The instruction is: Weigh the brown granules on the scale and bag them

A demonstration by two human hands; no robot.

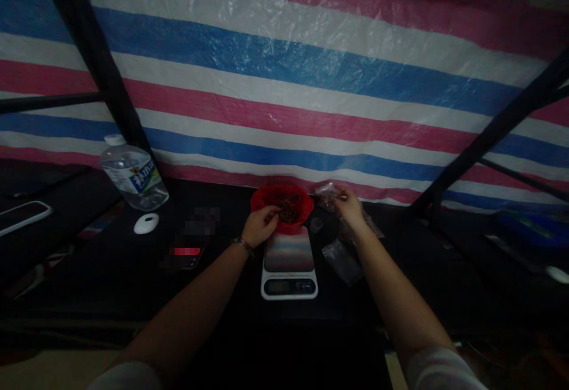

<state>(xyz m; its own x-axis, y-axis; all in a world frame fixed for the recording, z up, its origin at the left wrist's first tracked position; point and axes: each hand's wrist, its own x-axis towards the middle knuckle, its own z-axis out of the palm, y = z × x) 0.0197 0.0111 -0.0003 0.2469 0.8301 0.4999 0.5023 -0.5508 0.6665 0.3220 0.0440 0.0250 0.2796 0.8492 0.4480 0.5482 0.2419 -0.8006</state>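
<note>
My left hand (pixel 261 226) reaches to the near rim of a red, bowl-like container (pixel 303 200). Its fingers are pinched together at small dark pieces (pixel 288 212) inside; whatever they grip is too small to make out. To the right of the container, my right hand (pixel 349 206) is closed on a clear plastic bag (pixel 326 193) with small brownish pieces in it. Below the container lies a kitchen scale (pixel 290 251) with a metal top and white frame. A flat clear plastic bag (pixel 342 262) rests under my right forearm, beside more bagged pieces (pixel 372 224).
A clear plastic bottle (pixel 136 173) stands at the left, with a white computer mouse (pixel 146 223) in front. A phone (pixel 193 253) lies left of the scale, another (pixel 24 217) farther left. Striped sheeting (pixel 284 99) hangs behind, between dark metal posts (pixel 95 58).
</note>
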